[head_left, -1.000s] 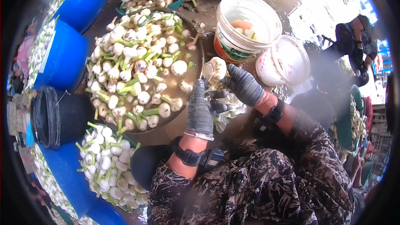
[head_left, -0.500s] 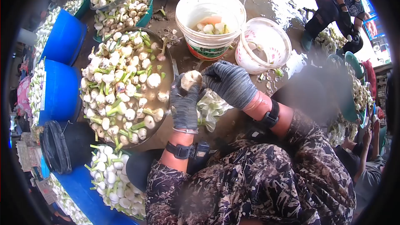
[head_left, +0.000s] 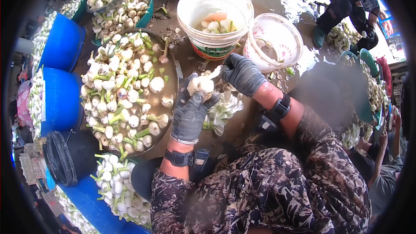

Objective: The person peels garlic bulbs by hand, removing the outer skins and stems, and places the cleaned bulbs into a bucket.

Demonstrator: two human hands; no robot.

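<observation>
My left hand (head_left: 190, 115), in a grey striped glove, grips a whitish garlic bulb (head_left: 201, 86) from below and the side. A pale strip of garlic skin (head_left: 215, 72) stretches from the bulb to my right hand (head_left: 245, 76), also gloved, whose fingers pinch its end. Left of my hands is a wide pan (head_left: 175, 76) of garlic bulbs with short green stems, lying in murky water. Beneath and between my hands lies a heap of pale peelings (head_left: 225, 108).
Ahead stand a white bucket (head_left: 190, 17) with several peeled pieces inside and a smaller white tub (head_left: 294, 39). Blue tubs (head_left: 63, 99) and a black bucket (head_left: 65, 160) line the left. Peeled bulbs (head_left: 119, 186) lie at lower left. Another person (head_left: 346, 8) works at upper right.
My left hand has turned the bulb to show its side. The right hand has drawn slightly away, and a strip of skin now spans the gap.
</observation>
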